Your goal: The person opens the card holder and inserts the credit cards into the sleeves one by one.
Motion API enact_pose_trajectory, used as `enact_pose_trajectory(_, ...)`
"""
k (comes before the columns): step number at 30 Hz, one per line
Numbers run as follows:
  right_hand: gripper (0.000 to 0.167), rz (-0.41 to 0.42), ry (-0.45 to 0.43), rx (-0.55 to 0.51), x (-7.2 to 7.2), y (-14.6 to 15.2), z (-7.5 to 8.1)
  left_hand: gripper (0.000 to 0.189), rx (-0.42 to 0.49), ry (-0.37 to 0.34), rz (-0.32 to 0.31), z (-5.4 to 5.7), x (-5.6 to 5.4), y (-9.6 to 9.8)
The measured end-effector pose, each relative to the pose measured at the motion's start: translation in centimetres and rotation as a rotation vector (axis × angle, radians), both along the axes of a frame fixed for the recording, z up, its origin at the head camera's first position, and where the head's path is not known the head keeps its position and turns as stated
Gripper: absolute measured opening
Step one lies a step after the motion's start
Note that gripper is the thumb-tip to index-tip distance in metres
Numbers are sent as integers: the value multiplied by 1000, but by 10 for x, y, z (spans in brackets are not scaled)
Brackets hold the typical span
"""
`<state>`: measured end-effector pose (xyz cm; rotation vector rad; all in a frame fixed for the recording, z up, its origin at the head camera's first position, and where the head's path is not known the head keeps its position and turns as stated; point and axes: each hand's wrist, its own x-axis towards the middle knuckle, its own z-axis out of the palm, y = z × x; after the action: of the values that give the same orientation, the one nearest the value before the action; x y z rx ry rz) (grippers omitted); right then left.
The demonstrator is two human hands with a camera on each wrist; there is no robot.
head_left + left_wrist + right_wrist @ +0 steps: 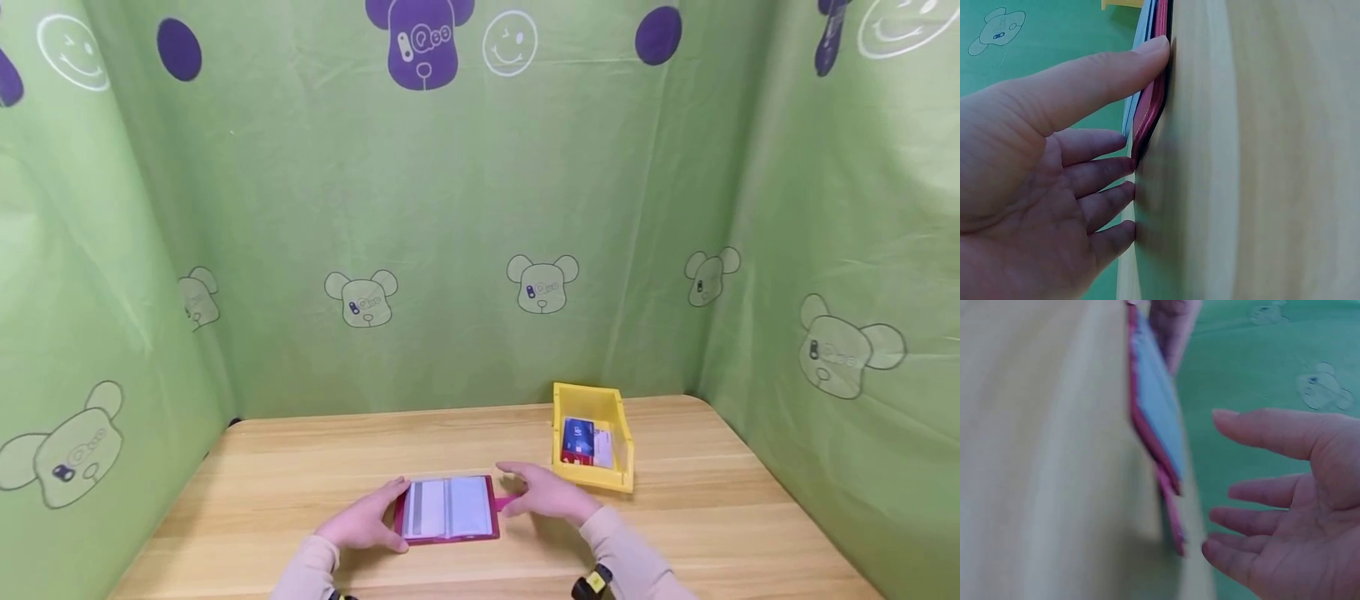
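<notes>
A magenta card holder lies opened flat on the wooden table, with clear sleeves on both sides. Behind the left sleeve shows a pale card with a grey stripe. My left hand rests at the holder's left end, its thumb touching the near edge and its fingers spread by the left side. My right hand hovers over the magenta strap at the right end. In the right wrist view its fingers are apart from the strap and hold nothing.
Behind and right of my right hand stands a yellow bin. Inside it lie a blue card, a whitish card and something red. Green printed curtains enclose the table at the back and sides.
</notes>
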<state>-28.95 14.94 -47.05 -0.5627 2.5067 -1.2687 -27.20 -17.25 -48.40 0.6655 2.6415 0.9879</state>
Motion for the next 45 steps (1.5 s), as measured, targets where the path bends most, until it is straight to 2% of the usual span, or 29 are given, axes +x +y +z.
enact_pose_trajectory(4, 71, 17, 9, -60, -6, 17, 20, 98, 5, 2, 5, 0, 0, -1)
enact_pose_trajectory(8, 62, -7, 61, -99, -13, 35, 37, 98, 10, -2, 6, 0, -1, 0)
enact_pose_trajectory(11, 55, -86, 81, -133, -20, 47, 45, 98, 14, -6, 9, -1, -1, 0)
enact_pose_trajectory(14, 48, -211, 81, -208, -29, 57, 47, 98, 23, -10, 13, -1, -1, 0)
enact_pose_trajectory(18, 45, -396, 74, -300, -45, 64, 42, 98, 38, -18, 21, -3, 0, 0)
enact_pose_trajectory(21, 50, -498, 51, -294, -56, 68, 35, 98, 49, -26, 28, -4, 1, 0)
enact_pose_trajectory(24, 60, -559, 2, -272, -64, 72, 27, 98, 53, -27, 35, -4, 0, 0)
enact_pose_trajectory(28, 69, -600, -74, -263, -71, 78, 15, 98, 42, -19, 35, -4, -1, 1)
enact_pose_trajectory(33, 73, -616, -128, -273, -74, 84, 1, 99, 31, -9, 32, -4, -2, 2)
enact_pose_trajectory(40, 76, -654, -178, -351, -76, 89, -9, 99, 39, -10, 30, -2, -1, 2)
enact_pose_trajectory(45, 76, -654, -198, -466, -80, 90, -11, 98, 42, -13, 37, -2, -1, 2)
